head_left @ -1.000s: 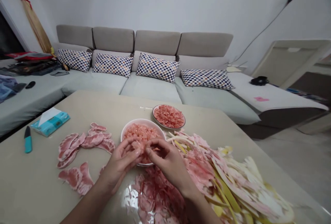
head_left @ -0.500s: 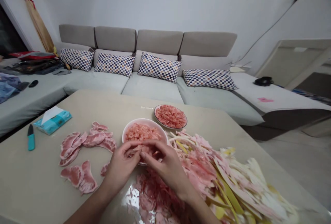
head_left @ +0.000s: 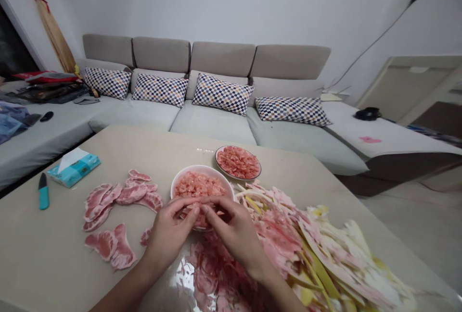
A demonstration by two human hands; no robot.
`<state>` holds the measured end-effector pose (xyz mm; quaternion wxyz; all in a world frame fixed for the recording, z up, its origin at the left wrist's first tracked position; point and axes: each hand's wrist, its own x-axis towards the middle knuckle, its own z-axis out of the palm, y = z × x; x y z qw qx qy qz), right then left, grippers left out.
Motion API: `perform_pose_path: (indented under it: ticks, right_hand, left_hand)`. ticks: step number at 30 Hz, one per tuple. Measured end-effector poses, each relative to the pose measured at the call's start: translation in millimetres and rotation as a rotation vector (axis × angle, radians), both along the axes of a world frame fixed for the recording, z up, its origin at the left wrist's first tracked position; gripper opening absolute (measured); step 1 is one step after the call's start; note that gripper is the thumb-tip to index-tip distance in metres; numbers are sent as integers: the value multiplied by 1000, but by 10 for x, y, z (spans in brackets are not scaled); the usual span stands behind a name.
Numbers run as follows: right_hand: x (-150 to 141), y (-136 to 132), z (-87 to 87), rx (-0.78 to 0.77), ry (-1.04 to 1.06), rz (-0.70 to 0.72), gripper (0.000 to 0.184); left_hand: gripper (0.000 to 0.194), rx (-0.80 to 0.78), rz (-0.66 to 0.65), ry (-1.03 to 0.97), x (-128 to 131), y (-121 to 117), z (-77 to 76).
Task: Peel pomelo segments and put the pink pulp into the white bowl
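My left hand (head_left: pixel 172 225) and my right hand (head_left: pixel 233 225) meet over the near rim of a white bowl (head_left: pixel 174 184). Their thumbs and fingertips pinch a small pink pomelo segment (head_left: pixel 196 205), partly hidden by the fingers. Loose pomelo pulp (head_left: pixel 200 184) fills the bowl. Unpeeled pomelo segments (head_left: pixel 135 192) in whitish pink skin lie left of my left hand, with a pair of segments (head_left: pixel 111 247) nearer me. Beneath and beside my right hand, thin pink membranes (head_left: pixel 220 273) lie heaped on the table.
A dark-rimmed plate (head_left: pixel 238 162) of pulp stands behind the bowl. Yellow and white pomelo peel (head_left: pixel 325 254) covers the table's right side. At the left are a tissue pack (head_left: pixel 74 168) and a teal-handled knife (head_left: pixel 43 196). A sofa (head_left: pixel 212 119) with patterned cushions runs behind the table (head_left: pixel 159 143).
My thumbs have drawn a little apart, the right one shifting right, and less of the segment shows between my fingers. The bowl, plate and peel stay put.
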<state>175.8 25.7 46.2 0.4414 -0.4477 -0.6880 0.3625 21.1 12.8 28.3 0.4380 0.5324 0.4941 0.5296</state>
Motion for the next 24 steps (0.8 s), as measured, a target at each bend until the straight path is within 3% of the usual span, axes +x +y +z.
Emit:
perform_pose_path:
  ticks: [5,11,18,21,24]
  right_hand:
    - [95,53,27,-52,70,-41,20]
    - [181,83,48,-143,120,32,24]
    - [116,81,57,-43,117,18,14]
    - [81,58,59,-29,123,30,14]
    - [38,24,51,8,106,-13,13]
  left_hand:
    - [35,-183,-65,-252,-63,41,19]
    - [32,-226,-153,-370,-111,32,74]
    - [19,-203,-238,-186,-44,-6,123]
    - [18,-136,-156,-71,-12,6,94]
    - [15,30,-35,65,-2,6,71]
